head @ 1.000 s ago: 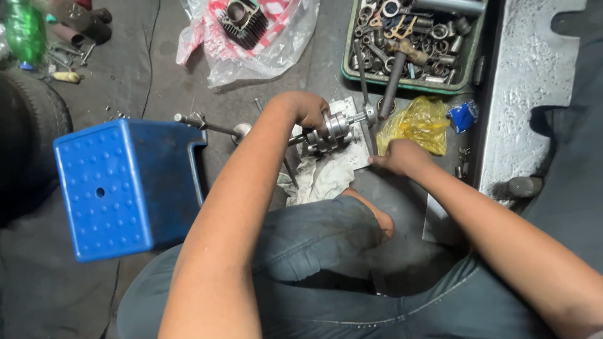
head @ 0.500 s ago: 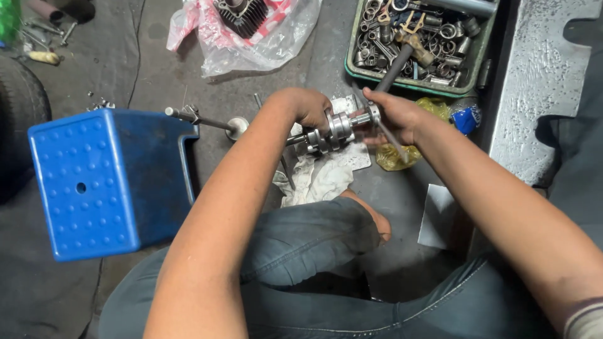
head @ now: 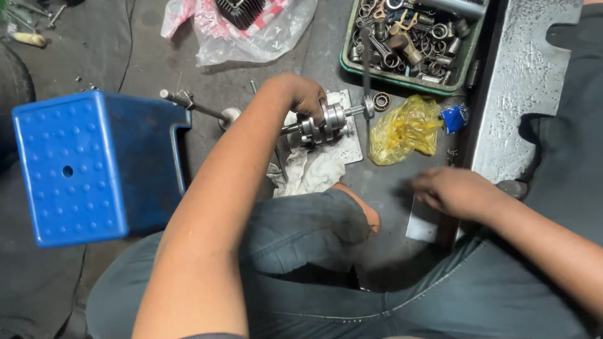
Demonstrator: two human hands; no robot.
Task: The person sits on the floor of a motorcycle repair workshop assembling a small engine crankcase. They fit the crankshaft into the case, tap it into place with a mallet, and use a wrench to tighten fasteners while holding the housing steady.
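Note:
My left hand point(head: 306, 94) grips a metal crankshaft point(head: 329, 117) that lies across a white rag point(head: 312, 169) and a small pale plate on the floor. A round bearing point(head: 380, 100) lies just past the shaft's right end. My right hand point(head: 453, 190) is low on the right, fingers resting on a white sheet point(head: 422, 226) on the floor, holding nothing that I can see. My bent knee in grey trousers is between the two arms.
A blue plastic stool point(head: 94, 164) stands at the left. A green tray point(head: 352, 63) full of metal parts sits at the top, a yellow plastic bag point(head: 405, 129) below it. A clear bag with an engine part point(head: 242, 25) lies at top centre. A grey metal slab point(head: 524, 94) is at right.
My right hand has left the crankshaft's right end and dropped down to the white sheet on the floor. My left hand still holds the crankshaft.

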